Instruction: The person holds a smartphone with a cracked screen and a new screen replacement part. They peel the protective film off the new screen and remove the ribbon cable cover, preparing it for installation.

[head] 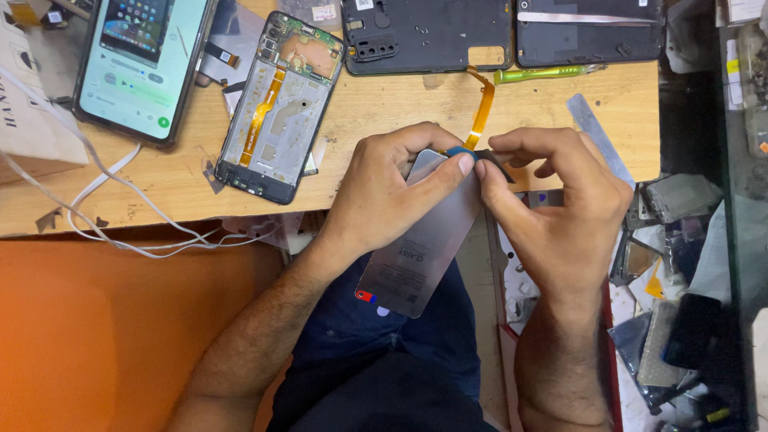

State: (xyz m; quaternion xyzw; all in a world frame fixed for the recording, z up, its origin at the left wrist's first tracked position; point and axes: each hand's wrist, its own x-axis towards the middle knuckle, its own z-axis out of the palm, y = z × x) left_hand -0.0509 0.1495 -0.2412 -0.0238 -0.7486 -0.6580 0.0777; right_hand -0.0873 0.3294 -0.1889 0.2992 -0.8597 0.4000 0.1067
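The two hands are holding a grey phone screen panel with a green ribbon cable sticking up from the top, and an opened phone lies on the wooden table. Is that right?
Not quite. The ribbon cable is orange, not green, as the head view shows. The rest is right: both the left hand and right hand hold the grey panel, and the opened phone lies on the table.

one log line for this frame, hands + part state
left hand: grips display panel | right hand: pinches panel's top edge | orange flex cable: attached, arcs upward | opened phone frame: on wooden bench

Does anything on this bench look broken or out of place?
Yes: the opened phone frame lies on the wooden bench with its insides bare. Both the left hand and right hand pinch a loose screen panel, its orange ribbon cable dangling free.
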